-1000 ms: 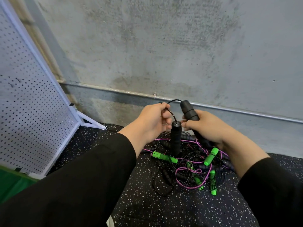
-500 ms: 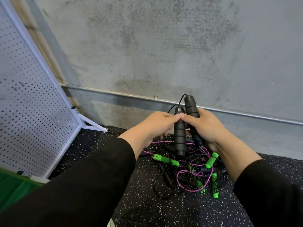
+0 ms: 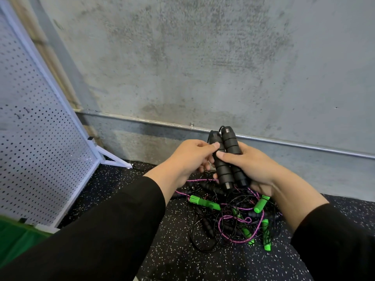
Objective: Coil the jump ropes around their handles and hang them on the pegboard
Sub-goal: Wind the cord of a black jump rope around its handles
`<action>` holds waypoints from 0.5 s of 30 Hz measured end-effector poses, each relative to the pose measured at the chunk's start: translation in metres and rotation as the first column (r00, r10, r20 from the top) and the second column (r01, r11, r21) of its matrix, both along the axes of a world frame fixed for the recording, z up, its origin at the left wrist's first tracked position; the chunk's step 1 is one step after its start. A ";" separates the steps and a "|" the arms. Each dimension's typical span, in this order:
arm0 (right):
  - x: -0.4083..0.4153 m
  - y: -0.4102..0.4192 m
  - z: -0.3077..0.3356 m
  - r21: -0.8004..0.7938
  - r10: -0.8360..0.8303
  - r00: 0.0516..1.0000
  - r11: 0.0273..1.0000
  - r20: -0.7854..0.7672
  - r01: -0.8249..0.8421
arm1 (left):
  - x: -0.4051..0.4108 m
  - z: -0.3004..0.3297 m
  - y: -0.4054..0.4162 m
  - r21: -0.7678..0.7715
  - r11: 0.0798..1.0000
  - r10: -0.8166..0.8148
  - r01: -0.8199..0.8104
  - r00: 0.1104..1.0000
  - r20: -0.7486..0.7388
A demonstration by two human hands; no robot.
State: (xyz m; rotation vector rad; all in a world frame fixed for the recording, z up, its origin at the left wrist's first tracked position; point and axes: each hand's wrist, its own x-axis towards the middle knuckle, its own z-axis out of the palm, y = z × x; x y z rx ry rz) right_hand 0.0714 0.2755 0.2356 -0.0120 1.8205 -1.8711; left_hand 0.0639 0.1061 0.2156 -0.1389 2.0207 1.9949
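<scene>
Handles [image 3: 225,159], two black foam ones of a single rope, stand side by side and touching, roughly upright, held above the pile [image 3: 231,216] on the floor [image 3: 172,258]. Right hand [image 3: 250,169] wraps its fingers behind both, with the thumb pressed across the front of the nearer one. Left hand [image 3: 190,157] pinches the top of the left handle between thumb and curled fingers. The thin black cord leaves the handle tops and, I judge, drops behind the hands into the tangle of black, purple and green ropes below; its path there cannot be followed.

By my reading, the step in hand is gathering the pair into one bundle, so coiling has not begun. The next move calls for the right hand to keep both handles clamped together while the left frees the cord from the pile and winds it round them, with care that other ropes do not lift along with it. Pegboard [image 3: 40,138] stands to the left, tilted, with nothing hung on the part in view.
</scene>
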 end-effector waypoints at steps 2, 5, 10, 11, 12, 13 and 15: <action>0.001 0.001 0.005 -0.034 0.002 1.000 0.999 0.029 -0.001 | -0.001 0.006 -0.003 -0.049 0.999 0.022 -0.024 0.999 -0.034; 0.003 0.003 0.013 -0.037 0.039 0.998 0.999 0.058 -0.037 | -0.007 0.008 -0.011 -0.297 0.927 0.160 -0.231 0.956 -0.245; 0.008 0.009 0.021 -0.039 0.192 0.978 0.981 0.080 -0.189 | -0.010 0.014 -0.022 -0.280 0.943 0.056 -0.182 0.912 -0.406; 0.009 0.010 0.022 -0.048 0.220 0.973 0.975 0.076 -0.217 | -0.008 0.014 -0.022 -0.235 0.962 0.031 -0.136 0.915 -0.403; 0.010 0.011 0.023 -0.060 0.234 0.970 0.971 0.067 -0.230 | -0.006 0.015 -0.020 -0.182 0.977 0.029 -0.108 0.921 -0.390; 0.009 0.012 0.023 -0.080 0.233 0.971 0.970 0.056 -0.228 | -0.005 0.015 -0.018 -0.106 0.990 0.051 -0.096 0.930 -0.365; 0.009 0.012 0.025 -0.160 0.194 0.981 0.969 0.021 -0.188 | -0.004 0.014 -0.014 0.055 0.995 0.098 -0.085 0.944 -0.314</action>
